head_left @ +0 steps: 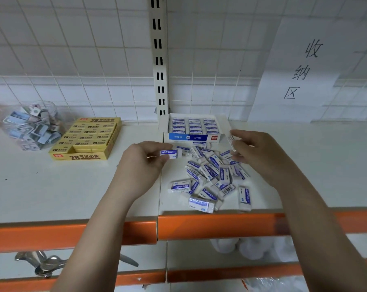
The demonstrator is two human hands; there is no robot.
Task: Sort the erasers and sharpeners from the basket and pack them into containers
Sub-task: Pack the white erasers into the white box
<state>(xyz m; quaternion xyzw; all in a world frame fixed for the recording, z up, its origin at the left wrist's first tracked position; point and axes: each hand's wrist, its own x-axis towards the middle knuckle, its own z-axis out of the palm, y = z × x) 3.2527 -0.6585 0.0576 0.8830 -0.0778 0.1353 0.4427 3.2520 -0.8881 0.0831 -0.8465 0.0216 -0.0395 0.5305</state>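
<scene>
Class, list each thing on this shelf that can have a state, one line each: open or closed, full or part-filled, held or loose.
Left hand: pinching one blue-and-white wrapped eraser.
Right hand: pinching another white eraser.
Blue-and-white cardboard eraser box: open, rows filled.
Yellow cardboard 2B eraser box: open, front row part-filled.
Clear round jar of sharpeners: lidless, nearly full.
Pile of blue-and-white erasers: loose, unsorted.

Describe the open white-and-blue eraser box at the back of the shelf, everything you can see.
The open white-and-blue cardboard eraser box sits at the back of the white shelf, against the wire-grid wall. Its lid flaps are folded open. Inside, blue-sleeved erasers lie flat in three neat columns, labels up. The blue front panel carries white text and a red logo. Loose erasers pile just in front; neither hand touches it.
</scene>
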